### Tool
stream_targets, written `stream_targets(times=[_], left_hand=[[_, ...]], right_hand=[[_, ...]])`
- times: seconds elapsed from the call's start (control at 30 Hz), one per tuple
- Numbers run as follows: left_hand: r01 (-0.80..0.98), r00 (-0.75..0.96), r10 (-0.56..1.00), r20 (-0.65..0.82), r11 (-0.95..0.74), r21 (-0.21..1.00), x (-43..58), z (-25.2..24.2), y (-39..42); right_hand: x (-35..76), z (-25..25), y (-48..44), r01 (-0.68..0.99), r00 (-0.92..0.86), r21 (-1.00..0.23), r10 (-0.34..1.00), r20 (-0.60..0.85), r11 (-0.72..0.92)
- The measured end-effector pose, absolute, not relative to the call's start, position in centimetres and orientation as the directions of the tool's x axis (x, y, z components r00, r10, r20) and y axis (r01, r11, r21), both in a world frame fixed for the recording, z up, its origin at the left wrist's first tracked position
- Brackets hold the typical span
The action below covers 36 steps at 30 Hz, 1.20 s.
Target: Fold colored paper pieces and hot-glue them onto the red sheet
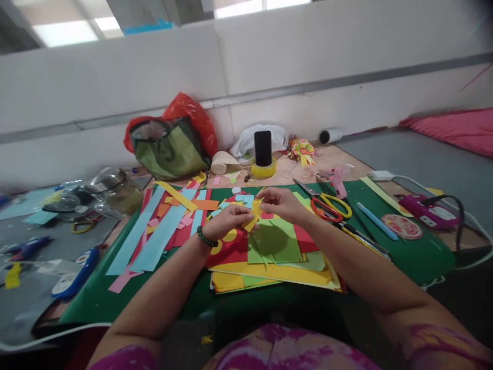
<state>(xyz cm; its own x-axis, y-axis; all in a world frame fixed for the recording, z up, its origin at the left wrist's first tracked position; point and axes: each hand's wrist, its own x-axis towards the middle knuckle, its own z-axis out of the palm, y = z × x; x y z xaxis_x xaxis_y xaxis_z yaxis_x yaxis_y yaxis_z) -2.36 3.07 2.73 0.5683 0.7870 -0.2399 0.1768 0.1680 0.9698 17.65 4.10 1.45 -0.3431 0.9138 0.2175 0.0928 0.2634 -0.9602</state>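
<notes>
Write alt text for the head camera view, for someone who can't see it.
A person's left hand and right hand hold a yellow paper piece above layered coloured sheets on a green mat. Paper strips lie to the left; scissors and a pink glue gun are to the right.

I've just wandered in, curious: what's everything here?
Paper piece: 1, yellow, centre
Sheets: several, green, yellow, red, centre front
Strips: many, mixed colours, left
Mat: 1, green, under sheets
Scissors: count unclear, red, yellow, right
Glue guns: apparently 2, pink right, blue left
Phone: 1, black, back centre
Tape roll: 1, yellow, under phone
Bags: 3, green, red, white, back
Jar: 1, clear, left
Rosette: 1, multicoloured, back right
Left hand: 1, bare, at paper piece
Right hand: 1, bare, at paper piece
</notes>
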Motion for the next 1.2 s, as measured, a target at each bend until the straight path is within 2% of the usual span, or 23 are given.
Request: stream_targets(times=[0.2, 0.4, 0.57, 0.7, 0.87, 1.1, 1.2], left_hand=[[0.154, 0.599, 0.756, -0.263, 0.214, 0.965, -3.1, 1.7, 3.1], [0.107, 0.549, 0.798, -0.249, 0.229, 0.968, -2.8, 1.1, 3.1], [0.124, 0.553, 0.799, -0.237, 0.203, 0.971, -3.0, 0.9, 3.1], [0.086, 0.582, 0.776, -0.242, 0.238, 0.968, -2.8, 0.9, 3.0], [0.108, 0.569, 0.8, -0.191, 0.157, 0.982, -2.6, 1.2, 2.8], [0.172, 0.541, 0.822, -0.177, 0.098, 0.98, -2.9, 1.9, 2.8], [0.137, 0.458, 0.877, -0.142, 0.088, 0.987, -3.0, 1.7, 3.1]], right_hand=[[17.5, 1.4, 4.2, 0.1, -0.339, -0.98, 0.932, 0.128, 0.171], [17.5, 1.5, 4.1, 0.133, -0.319, -0.966, 0.933, 0.169, 0.22], [17.4, 1.3, 4.0, 0.17, -0.381, -0.972, 0.921, 0.084, 0.159], [17.3, 1.2, 3.9, 0.178, -0.399, -0.97, 0.913, 0.084, 0.167], [17.5, 1.4, 3.6, 0.226, -0.396, -0.948, 0.911, 0.119, 0.222], [17.4, 1.2, 3.8, 0.18, -0.377, -0.972, 0.923, 0.074, 0.152], [17.6, 1.2, 4.1, 0.172, -0.335, -0.973, 0.938, 0.088, 0.153]])
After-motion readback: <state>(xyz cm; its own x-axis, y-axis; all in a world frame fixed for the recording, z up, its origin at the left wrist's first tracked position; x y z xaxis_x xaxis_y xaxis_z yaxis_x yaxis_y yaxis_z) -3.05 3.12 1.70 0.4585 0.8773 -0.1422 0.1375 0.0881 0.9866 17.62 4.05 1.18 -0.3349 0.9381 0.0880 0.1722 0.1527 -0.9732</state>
